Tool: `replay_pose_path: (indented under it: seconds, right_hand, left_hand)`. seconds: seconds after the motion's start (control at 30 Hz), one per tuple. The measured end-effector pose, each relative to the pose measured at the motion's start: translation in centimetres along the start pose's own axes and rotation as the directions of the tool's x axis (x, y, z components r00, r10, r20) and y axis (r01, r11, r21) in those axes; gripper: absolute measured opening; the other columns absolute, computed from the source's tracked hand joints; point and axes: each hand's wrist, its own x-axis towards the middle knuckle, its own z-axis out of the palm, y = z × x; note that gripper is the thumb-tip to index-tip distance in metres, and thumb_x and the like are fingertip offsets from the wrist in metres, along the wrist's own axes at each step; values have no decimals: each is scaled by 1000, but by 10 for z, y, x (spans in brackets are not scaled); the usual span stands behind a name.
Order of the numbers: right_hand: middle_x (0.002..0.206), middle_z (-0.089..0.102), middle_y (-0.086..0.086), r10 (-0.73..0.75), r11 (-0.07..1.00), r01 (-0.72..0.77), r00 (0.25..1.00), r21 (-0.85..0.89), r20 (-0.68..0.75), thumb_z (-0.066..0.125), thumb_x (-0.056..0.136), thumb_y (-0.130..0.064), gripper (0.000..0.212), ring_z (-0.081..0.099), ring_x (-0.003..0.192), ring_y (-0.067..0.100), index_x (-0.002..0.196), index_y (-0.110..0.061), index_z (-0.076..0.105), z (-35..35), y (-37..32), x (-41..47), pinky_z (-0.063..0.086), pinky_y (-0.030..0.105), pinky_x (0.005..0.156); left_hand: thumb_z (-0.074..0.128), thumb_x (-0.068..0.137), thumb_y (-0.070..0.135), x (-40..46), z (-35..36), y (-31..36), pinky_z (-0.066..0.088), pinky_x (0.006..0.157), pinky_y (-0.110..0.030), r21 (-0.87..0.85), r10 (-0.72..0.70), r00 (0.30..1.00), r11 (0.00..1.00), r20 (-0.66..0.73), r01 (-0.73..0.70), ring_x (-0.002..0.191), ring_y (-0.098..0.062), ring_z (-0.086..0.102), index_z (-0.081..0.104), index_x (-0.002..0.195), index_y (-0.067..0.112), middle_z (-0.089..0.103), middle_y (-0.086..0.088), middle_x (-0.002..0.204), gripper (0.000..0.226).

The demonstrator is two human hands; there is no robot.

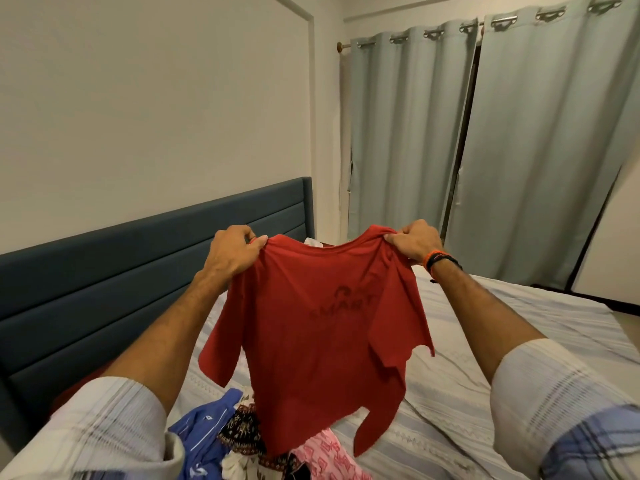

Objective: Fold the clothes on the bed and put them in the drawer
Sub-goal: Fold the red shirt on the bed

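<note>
Both hands, left (232, 252) and right (414, 241) | fingers pinch red T-shirt (322, 327) shoulders | clothes pile (263, 441) on bed (502, 344)

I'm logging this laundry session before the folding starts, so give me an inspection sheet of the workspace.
Surface: bed covered with a pale striped sheet, rumpled.
Job's things: red T-shirt held up by its shoulders, hanging unfolded, faint dark print showing; unfolded pile below it with a blue garment, a dark patterned piece and a pink patterned piece. No drawer in view.
Clutter: nothing seen.
Grippers: left hand and right hand each pinch a shoulder of the shirt; bands on the right wrist.
Cables: nothing seen.
Surroundings: dark blue headboard, pale wall, grey-green curtains drawn.
</note>
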Motion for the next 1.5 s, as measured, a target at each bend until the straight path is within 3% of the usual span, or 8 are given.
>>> replay_pose_path:
  seconds: [0.23, 0.33, 0.5, 0.63, 0.77, 0.87, 1.1, 1.5]
  right_hand:
    - [78, 73, 18, 52, 988, -55, 998, 145, 23, 63, 79, -20, 23, 71, 77, 36, 77, 2, 71, 6, 3, 5, 61, 48, 74]
    - [75, 74, 19, 69, 975, -80, 996, 208, 61, 57, 81, -11, 19, 74, 73, 33, 72, 3, 66, 5, -1, 1, 62, 46, 74]
    - [91, 67, 11, 78, 886, -142, 984, 442, 161, 50, 93, -4, 18, 70, 62, 15, 79, -13, 54, 1, -10, 0, 60, 30, 63]
    - [80, 60, 12, 78, 750, -187, 978, 635, 195, 50, 86, 6, 16, 69, 73, 26, 73, -3, 55, -1, -17, 0, 60, 41, 84]
    - [84, 69, 9, -72, 891, -8, 985, 454, 159, 65, 70, 0, 16, 70, 89, 27, 83, 5, 71, -2, -12, 1, 57, 48, 91]
    - [87, 73, 4, -202, 969, 189, 977, 161, 68, 70, 72, 0, 29, 68, 87, 21, 98, -11, 77, -5, -14, -5, 58, 31, 83]
    - [81, 72, 8, -434, 899, 424, 895, -106, -100, 72, 75, -2, 14, 58, 71, 15, 87, -6, 76, 3, -17, -6, 46, 22, 67]
    - [55, 57, -3, -225, 974, 218, 966, -67, -126, 77, 75, -34, 22, 57, 59, 18, 80, -12, 77, -1, -14, 7, 42, 23, 52]
  left_hand:
    - [60, 97, 22, 2, 9, 4, 54, 59, -30, -224, -182, 974, 952, 133, 208, 49, -17, 57, 53, 57, 8, 55, -9, 56, 43]
    - [66, 92, 7, 6, 11, 6, 61, 80, -46, -474, -301, 923, 794, 239, 382, 77, -28, 73, 61, 72, -2, 63, -15, 75, 23]
    - [51, 97, -7, 2, 12, 28, 61, 57, -25, -673, -342, 885, 576, 317, 464, 80, -27, 70, 59, 84, -7, 60, -20, 94, 15]
    - [58, 87, -11, 4, 14, 31, 62, 68, -29, -718, -304, 907, 557, 292, 418, 89, -35, 71, 62, 88, -11, 64, -24, 101, 4]
    - [74, 64, 2, -1, 16, 27, 58, 86, -44, -513, -101, 981, 841, 163, 172, 82, -21, 67, 74, 87, 6, 71, -10, 82, 23]
    - [72, 74, -3, -8, 18, 35, 52, 79, -22, -261, 15, 1000, 965, -7, -17, 81, -11, 66, 71, 102, 15, 71, 3, 85, 33]
    - [79, 73, 22, -8, 19, 48, 46, 62, -13, -126, 115, 974, 982, -196, -142, 65, -7, 64, 76, 84, 16, 69, 5, 71, 13]
    - [64, 84, 21, -5, 20, 53, 44, 53, -29, -119, -29, 998, 993, -48, 23, 55, -16, 50, 57, 63, 9, 55, -5, 58, 26]
